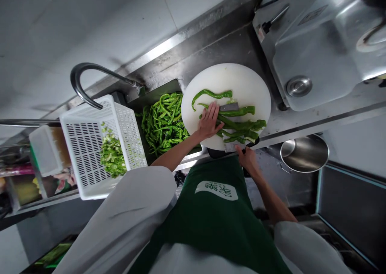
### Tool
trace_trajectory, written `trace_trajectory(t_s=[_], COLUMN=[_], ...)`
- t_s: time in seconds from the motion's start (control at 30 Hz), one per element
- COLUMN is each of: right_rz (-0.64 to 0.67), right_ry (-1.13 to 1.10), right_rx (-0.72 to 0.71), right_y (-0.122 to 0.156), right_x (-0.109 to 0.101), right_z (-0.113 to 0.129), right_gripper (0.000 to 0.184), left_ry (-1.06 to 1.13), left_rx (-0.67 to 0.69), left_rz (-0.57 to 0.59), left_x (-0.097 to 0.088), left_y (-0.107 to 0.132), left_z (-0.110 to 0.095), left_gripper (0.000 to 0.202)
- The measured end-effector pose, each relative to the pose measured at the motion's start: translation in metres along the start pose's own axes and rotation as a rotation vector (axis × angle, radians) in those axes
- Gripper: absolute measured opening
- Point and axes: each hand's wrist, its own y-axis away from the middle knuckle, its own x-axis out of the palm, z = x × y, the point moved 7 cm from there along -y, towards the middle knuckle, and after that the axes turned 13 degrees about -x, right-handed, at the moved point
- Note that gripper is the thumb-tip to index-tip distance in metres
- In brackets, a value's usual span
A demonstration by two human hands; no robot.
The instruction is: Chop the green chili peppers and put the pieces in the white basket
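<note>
Several long green peppers (241, 124) lie side by side on a round white cutting board (208, 77). My left hand (208, 122) rests on their left ends, fingers stretched out and pressed flat. At the board's near edge my right hand (247, 159) is closed round the handle of a cleaver (231, 146). Its grey blade shows on both sides of the peppers, which cover its middle. One curved pepper (212, 93) lies apart, farther back on the board.
Left of the board, a sink (164, 88) holds a heap of green peppers (165, 121). A white basket (86, 145) with chopped green pieces (112, 155) stands beside it, under a curved faucet (90, 67). Rightward are a metal basin (319, 65) and a steel pot (304, 153).
</note>
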Motion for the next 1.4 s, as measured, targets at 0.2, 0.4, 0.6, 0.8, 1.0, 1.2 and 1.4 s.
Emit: trace_trajectory(t_s=[0.2, 0.4, 0.6, 0.8, 1.0, 1.2, 1.4], right_rz=[-0.019, -0.029, 0.02, -0.08, -0.093, -0.095, -0.065], right_ry=[-0.121, -0.284, -0.523, -0.456, -0.421, -0.383, -0.395], right_rx=[-0.005, 0.0, 0.001, 0.002, 0.005, 0.027, 0.066], right_y=[0.005, 0.014, 0.028, 0.022, 0.023, 0.024, 0.028], right_x=[0.01, 0.023, 0.046, 0.045, 0.039, 0.043, 0.052], right_z=[0.011, 0.013, 0.021, 0.034, 0.034, 0.036, 0.044], right_gripper=[0.043, 0.045, 0.059, 0.057, 0.06, 0.062, 0.062], left_ry=[0.036, 0.041, 0.081, 0.137, 0.025, 0.007, 0.052], left_rx=[0.022, 0.028, 0.038, 0.215, 0.128, 0.094, 0.095], left_rz=[-0.013, -0.017, 0.015, 0.057, -0.029, -0.01, 0.004], left_x=[0.003, 0.003, 0.007, -0.021, -0.037, -0.01, -0.008], left_y=[0.0, -0.001, -0.004, 0.016, 0.007, 0.005, 0.006], left_z=[-0.001, 0.002, 0.003, -0.021, 0.005, 0.023, 0.023], left_gripper=[0.087, 0.089, 0.089, 0.077, 0.079, 0.088, 0.091])
